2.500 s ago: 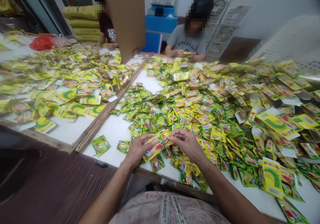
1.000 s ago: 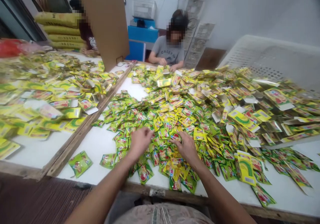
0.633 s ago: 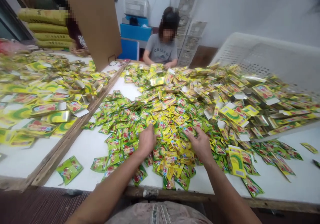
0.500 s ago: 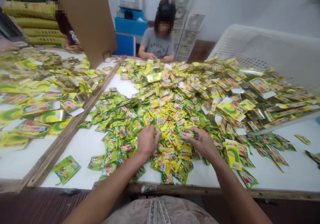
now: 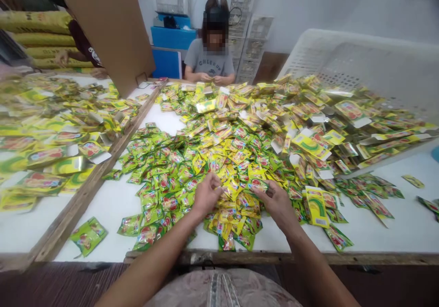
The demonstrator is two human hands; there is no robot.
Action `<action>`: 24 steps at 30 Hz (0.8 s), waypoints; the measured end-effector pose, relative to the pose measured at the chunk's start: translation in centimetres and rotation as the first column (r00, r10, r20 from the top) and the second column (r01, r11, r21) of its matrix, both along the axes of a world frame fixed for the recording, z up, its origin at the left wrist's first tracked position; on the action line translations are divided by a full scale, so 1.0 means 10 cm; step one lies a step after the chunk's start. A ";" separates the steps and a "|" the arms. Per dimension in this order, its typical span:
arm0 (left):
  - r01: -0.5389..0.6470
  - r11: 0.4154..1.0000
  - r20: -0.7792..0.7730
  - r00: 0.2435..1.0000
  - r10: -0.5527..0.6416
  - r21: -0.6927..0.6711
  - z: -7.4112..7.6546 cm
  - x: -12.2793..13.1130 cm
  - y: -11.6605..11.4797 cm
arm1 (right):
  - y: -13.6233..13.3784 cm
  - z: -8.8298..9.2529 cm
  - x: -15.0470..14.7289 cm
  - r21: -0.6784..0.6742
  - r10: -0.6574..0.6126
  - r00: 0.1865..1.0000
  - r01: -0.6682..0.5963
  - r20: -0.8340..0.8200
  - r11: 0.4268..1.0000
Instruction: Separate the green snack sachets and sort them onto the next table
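Note:
My left hand (image 5: pixel 206 196) is over the pile with its fingers curled together. Its fingertips meet the left corner of a yellow sachet (image 5: pixel 233 189); what lies between them is too small to make out. Across from it, my right hand (image 5: pixel 277 200) pinches a green sachet (image 5: pixel 259 185) with a red fruit print between thumb and fingers. Under and around both hands spreads a loose heap of small sachets, yellow in the middle and green (image 5: pixel 170 202) to the left.
A white perforated basket (image 5: pixel 346 53) lies tipped at the right, flat yellow cartons (image 5: pixel 310 144) spilling from it. A wooden strip (image 5: pixel 82 192) divides the white table (image 5: pixel 113 227). A cardboard sheet (image 5: pixel 109 28) stands at the back left. A co-worker (image 5: pixel 210 64) sits opposite; another is partly hidden.
My left hand has shifted slightly right and down, its fingertips now at a yellow sachet. My right hand keeps the green sachet. The whole view has shifted a little.

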State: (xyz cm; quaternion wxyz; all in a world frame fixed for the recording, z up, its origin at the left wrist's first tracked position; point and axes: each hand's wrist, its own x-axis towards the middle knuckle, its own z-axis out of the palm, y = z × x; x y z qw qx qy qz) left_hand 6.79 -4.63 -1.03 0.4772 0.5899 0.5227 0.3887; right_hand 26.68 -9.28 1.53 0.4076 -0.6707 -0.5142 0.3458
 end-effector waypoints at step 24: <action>-0.458 0.873 -0.473 0.739 0.479 0.168 0.38 -1.13 -0.08 | 0.26 -0.06 -0.84 0.036 0.244 0.961 -0.241 -0.131 0.970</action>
